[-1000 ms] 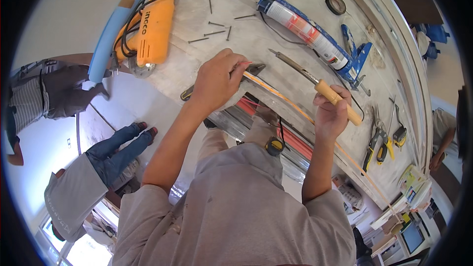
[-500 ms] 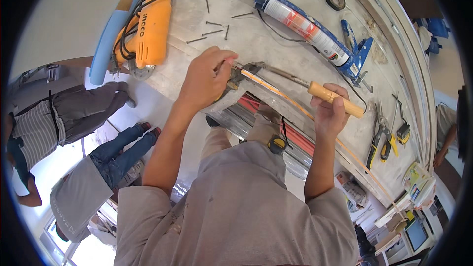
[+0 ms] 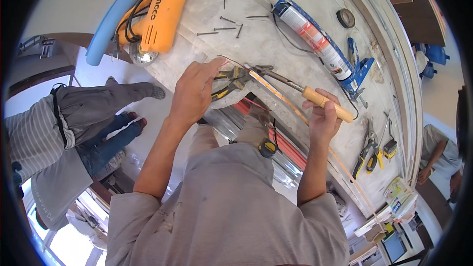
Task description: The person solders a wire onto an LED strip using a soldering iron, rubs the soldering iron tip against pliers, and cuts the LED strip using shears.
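My left hand (image 3: 194,86) is closed, fingertips pinching a thin red-tipped wire (image 3: 226,60) by the end of an orange-and-white LED strip (image 3: 272,88). My right hand (image 3: 322,116) grips a soldering iron (image 3: 325,104) by its wooden handle, its metal shaft angled left over the strip's end. Its tip is near the jaws of yellow-and-black pliers (image 3: 224,89), which lie partly behind my left hand at the bench's (image 3: 207,44) near edge. The strip runs down to the right along that edge.
Orange heat gun (image 3: 165,15), blue foam tube (image 3: 111,22), several screws (image 3: 225,28), caulking gun (image 3: 313,37), tape roll (image 3: 345,18), more pliers (image 3: 367,152), tape measure (image 3: 389,149) on or along the bench. Below its edge, red conduit (image 3: 290,148). Two people (image 3: 34,133) (image 3: 59,187) at left, another (image 3: 438,152) at right.
My left hand has moved left and slightly down. The soldering iron has come down and left, its tip now by the strip's end. The people at the left have shifted.
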Available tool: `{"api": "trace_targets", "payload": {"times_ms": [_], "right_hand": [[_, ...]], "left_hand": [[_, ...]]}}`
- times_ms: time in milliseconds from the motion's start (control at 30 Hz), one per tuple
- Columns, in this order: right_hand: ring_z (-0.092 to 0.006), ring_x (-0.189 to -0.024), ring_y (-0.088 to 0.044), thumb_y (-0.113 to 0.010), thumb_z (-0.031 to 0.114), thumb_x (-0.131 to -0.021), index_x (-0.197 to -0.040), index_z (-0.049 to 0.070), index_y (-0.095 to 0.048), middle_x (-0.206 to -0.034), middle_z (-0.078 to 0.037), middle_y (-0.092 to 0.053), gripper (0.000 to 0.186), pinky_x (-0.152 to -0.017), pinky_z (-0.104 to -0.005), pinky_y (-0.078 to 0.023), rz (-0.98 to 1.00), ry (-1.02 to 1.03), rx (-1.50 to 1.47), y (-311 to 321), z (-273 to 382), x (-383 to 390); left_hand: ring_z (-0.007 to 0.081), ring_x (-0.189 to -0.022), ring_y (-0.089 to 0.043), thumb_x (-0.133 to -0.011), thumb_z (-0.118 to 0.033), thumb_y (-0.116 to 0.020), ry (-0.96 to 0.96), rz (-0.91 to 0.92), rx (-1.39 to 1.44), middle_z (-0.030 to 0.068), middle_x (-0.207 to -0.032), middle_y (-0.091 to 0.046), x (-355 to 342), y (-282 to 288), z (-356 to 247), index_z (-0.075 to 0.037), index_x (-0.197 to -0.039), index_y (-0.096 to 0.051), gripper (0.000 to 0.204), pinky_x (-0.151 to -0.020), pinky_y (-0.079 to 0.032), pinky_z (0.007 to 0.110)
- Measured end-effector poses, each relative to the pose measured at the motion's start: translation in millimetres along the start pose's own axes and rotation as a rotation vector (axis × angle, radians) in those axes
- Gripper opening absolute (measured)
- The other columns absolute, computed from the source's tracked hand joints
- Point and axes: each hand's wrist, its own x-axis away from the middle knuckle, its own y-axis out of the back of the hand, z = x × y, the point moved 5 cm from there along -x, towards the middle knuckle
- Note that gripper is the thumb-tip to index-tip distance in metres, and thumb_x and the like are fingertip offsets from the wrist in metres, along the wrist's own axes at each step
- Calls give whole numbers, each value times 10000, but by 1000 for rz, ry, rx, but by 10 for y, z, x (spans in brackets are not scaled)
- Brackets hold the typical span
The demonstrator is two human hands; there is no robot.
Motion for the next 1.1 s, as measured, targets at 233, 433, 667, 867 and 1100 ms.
{"api": "trace_targets", "payload": {"times_ms": [233,433,667,867,1100], "right_hand": [[-268,-747,-662,-554,295,-929,-1103,-127,-567,-923,-225,-648,457,-714,-344,-539,-15,-3,-25,32,-43,-10],[-270,-728,-663,-550,289,-933,-1097,-131,-566,-913,-226,-648,451,-705,-337,-539,-13,8,-35,46,-35,-14],[-268,-720,-667,-540,297,-942,-1094,-133,-564,-908,-225,-649,456,-695,-333,-544,-19,16,-29,80,-52,-15],[-268,-720,-667,-540,304,-940,-1100,-136,-557,-907,-229,-648,468,-692,-334,-544,-8,7,-25,71,-65,-20],[-267,-711,-663,-543,307,-935,-1097,-139,-556,-890,-230,-648,475,-694,-336,-540,-11,-2,-20,73,-74,-14]], "left_hand": [[259,-819,-582,-832,14,-646,-175,-165,-31,109,-897,-616,51,-44,52,-29,-1009,-678,184,-742,-471,333],[241,-825,-584,-786,43,-683,-129,-209,6,98,-897,-607,85,-114,95,-10,-954,-690,176,-729,-476,322],[243,-819,-584,-784,30,-691,-140,-216,4,97,-889,-612,69,-118,83,-11,-956,-690,176,-721,-477,321],[240,-821,-582,-785,23,-694,-146,-220,-15,95,-885,-611,80,-112,112,-19,-950,-692,171,-717,-477,326],[245,-822,-576,-780,21,-694,-156,-216,-31,92,-883,-607,79,-125,115,-22,-953,-693,178,-714,-475,331]]}}
